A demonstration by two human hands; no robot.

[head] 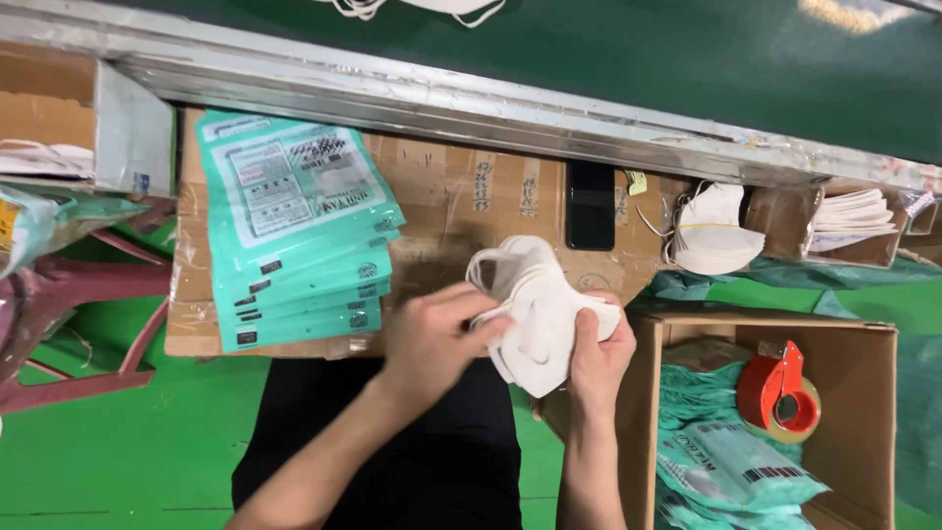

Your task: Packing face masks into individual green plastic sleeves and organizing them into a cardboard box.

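Both hands hold a small stack of folded white face masks [537, 314] over the cardboard work surface [461, 196]. My left hand [430, 339] grips the stack's left side, with its thumb on top. My right hand [601, 355] clasps the right edge from below. White ear loops curl out at the stack's upper left. A fanned pile of teal plastic packaging bags [294, 231] lies on the cardboard to the left of my hands.
A black phone [590, 204] lies on the cardboard above the masks. More white masks [713, 234] sit at the right, beside a box with another stack [852, 221]. An open carton [863, 339] at lower right holds filled teal bags and a red tape dispenser [780, 393].
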